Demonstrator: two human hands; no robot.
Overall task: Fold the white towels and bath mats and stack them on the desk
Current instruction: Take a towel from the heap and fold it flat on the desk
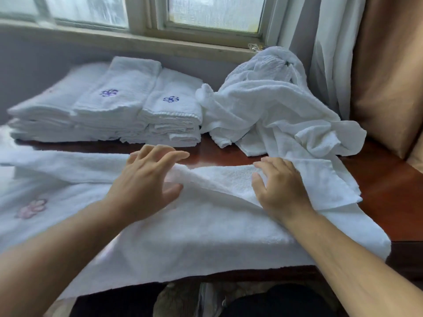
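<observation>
Left hand [146, 179]: bare, and look, nails cut short and plain.
Right hand [279, 186]: bare too, wrist uncovered.
Left forearm [57, 248]: bare along all I can see.
Right forearm [343, 259]: same again, bare the whole visible length.
Dark garment [274, 300]: black cloth down low; too dim to tell its kind.

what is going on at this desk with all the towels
A person is folding a white towel spread across the front of the desk. The left hand, fingers spread, is at a raised fold in it, and the right hand rests flat on the same towel. Behind them, folded stacks sit side by side on the left, and a heap of unfolded towels lies on the right.
</observation>
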